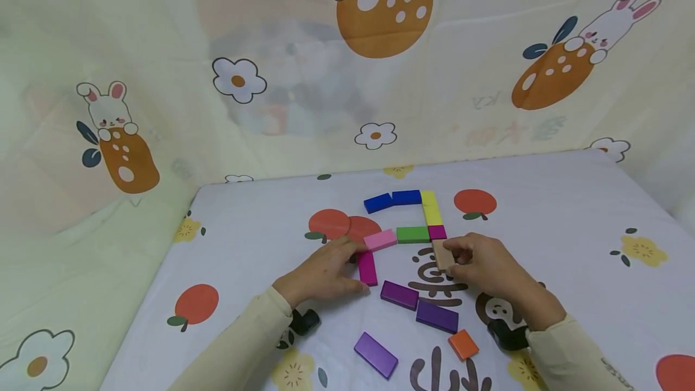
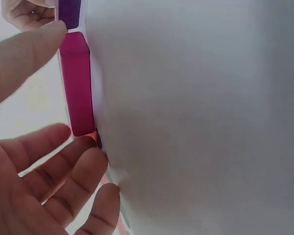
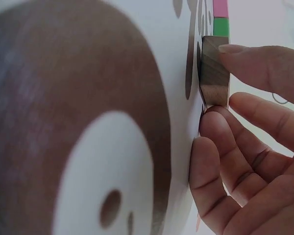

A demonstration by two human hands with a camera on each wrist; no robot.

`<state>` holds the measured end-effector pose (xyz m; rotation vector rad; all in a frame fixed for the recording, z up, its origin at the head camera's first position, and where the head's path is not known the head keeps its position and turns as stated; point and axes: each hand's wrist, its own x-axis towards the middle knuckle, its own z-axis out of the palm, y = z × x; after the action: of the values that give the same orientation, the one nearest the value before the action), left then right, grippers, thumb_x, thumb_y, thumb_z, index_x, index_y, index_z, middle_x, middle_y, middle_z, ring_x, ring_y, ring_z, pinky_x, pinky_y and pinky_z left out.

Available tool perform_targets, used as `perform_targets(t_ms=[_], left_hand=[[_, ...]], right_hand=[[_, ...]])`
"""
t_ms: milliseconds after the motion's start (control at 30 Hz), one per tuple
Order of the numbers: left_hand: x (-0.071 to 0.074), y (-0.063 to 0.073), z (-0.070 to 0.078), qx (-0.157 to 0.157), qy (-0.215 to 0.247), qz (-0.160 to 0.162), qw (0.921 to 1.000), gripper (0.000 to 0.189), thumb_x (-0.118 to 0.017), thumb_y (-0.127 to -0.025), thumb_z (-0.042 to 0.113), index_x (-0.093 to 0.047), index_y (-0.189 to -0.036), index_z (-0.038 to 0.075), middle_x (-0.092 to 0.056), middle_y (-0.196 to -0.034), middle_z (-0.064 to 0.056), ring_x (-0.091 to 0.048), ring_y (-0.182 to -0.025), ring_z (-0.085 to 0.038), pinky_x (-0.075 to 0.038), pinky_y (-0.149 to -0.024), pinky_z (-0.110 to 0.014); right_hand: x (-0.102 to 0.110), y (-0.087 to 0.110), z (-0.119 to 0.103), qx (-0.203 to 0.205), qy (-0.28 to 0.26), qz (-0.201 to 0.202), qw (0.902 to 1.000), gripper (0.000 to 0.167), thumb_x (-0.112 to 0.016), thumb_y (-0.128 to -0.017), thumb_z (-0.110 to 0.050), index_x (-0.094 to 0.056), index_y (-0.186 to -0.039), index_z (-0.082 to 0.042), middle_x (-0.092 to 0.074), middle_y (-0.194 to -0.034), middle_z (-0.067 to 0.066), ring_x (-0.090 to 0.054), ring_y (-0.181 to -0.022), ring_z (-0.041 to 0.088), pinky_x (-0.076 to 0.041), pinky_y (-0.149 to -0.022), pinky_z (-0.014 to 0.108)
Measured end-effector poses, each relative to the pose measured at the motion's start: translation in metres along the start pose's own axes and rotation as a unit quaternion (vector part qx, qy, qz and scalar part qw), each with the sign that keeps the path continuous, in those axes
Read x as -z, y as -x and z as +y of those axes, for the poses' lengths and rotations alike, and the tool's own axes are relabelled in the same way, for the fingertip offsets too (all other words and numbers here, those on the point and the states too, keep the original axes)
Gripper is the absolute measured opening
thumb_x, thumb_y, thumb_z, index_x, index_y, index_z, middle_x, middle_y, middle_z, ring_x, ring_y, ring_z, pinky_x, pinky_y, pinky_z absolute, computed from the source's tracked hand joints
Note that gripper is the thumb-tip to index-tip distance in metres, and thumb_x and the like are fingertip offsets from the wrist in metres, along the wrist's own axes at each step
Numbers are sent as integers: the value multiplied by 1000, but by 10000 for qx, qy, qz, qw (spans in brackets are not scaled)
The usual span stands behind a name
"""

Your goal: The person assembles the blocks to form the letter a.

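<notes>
Wooden block (image 1: pixel 442 254) in the right hand (image 1: pixel 488 264), pinched between thumb and fingers; its far end sits right at a small plum block (image 1: pixel 437 232), contact uncertain. Left hand (image 1: pixel 324 270) holds the magenta block (image 1: pixel 367 269) endwise, thumb at the near end, fingers at the far one, beside the pink block (image 1: pixel 380 240). How firm that hold is, cannot tell. Between the hands and slightly beyond: pink runs to green block (image 1: pixel 412 235), green to plum, then yellow block (image 1: pixel 431 208) up to two blue blocks, the right one (image 1: pixel 406 198) level, the left one (image 1: pixel 378 203) slanting down. Nearer the person, two dark purple blocks, one (image 1: pixel 399 295) adjoining the other (image 1: pixel 437 316) end to corner; orange block (image 1: pixel 463 344) just below their right end, light purple block (image 1: pixel 376 355) apart at lower left. Both forearms reach in from the near edge, palms turned inward, fingers bent, in pale sleeves, left (image 1: pixel 239 336) and right (image 1: pixel 575 355); a dark device at each wrist. White tablecloth (image 1: pixel 260 246) printed with red apples, yellow flowers and brown lettering; a brown animal face lies by the right wrist. Pale curtain (image 1: pixel 467 131) behind, with rabbits, orange-brown fruit and white flowers.
</notes>
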<state>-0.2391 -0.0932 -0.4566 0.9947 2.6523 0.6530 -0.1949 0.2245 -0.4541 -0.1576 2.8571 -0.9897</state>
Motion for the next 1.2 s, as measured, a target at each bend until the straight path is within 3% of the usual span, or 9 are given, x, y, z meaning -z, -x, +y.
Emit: perform_targets(t_ms=[333, 467, 567, 700, 933, 1200], left_hand=[[-2, -3, -3, -77, -233, 90, 9997, 68, -86, -87, 33, -59, -144, 8, -61, -131, -2, -56, -122, -16, -47, -109, -36], [0, -3, -2, -16, -96, 3, 10000, 68, -85, -88, 34, -58, -145, 9, -61, -130, 0, -56, -120, -15, -48, -107, -35], [2, -7, -3, 125, 156, -32, 9998, 62, -82, -91, 37, -60, -142, 10, -62, -120, 1, -58, -110, -14, -51, -97, -32], [7, -20, -5, 283, 272, -15, 9992, 50, -74, -98, 39, -61, -137, 10, -61, -107, 2, -57, -98, -13, -52, -85, -28], [7, -52, -4, 336, -16, -61, 9994, 41, -75, -98, 36, -66, -132, 15, -64, -107, 5, -57, -98, -10, -51, -87, -25], [2, -63, 1, 466, -388, 45, 9982, 34, -74, -98, 36, -68, -125, 15, -62, -100, 6, -56, -93, -10, -50, -82, -24]], right_hand=[[-1, 0, -2, -49, -28, 31, 10000, 51, -86, -85, -11, -68, -130, 4, -65, -99, 8, -59, -93, 25, -55, -78, 37], [0, -1, 0, -2, -76, 61, 10000, 53, -87, -84, -14, -67, -131, 4, -65, -98, 7, -60, -92, 25, -55, -77, 37], [1, -2, 1, -51, -165, 34, 9998, 59, -86, -86, -21, -63, -136, 3, -65, -98, 7, -60, -91, 23, -54, -76, 35], [4, -7, -1, -330, -347, -102, 9988, 67, -81, -90, -28, -56, -143, 5, -64, -97, 7, -57, -89, 23, -50, -72, 34], [6, -18, 1, -628, -399, -302, 9968, 63, -76, -93, -27, -57, -140, 10, -64, -92, 9, -55, -84, 23, -45, -67, 34], [9, -28, -1, -824, -318, -210, 9959, 57, -75, -93, -28, -62, -133, 10, -61, -87, 10, -55, -82, 24, -46, -65, 33]])
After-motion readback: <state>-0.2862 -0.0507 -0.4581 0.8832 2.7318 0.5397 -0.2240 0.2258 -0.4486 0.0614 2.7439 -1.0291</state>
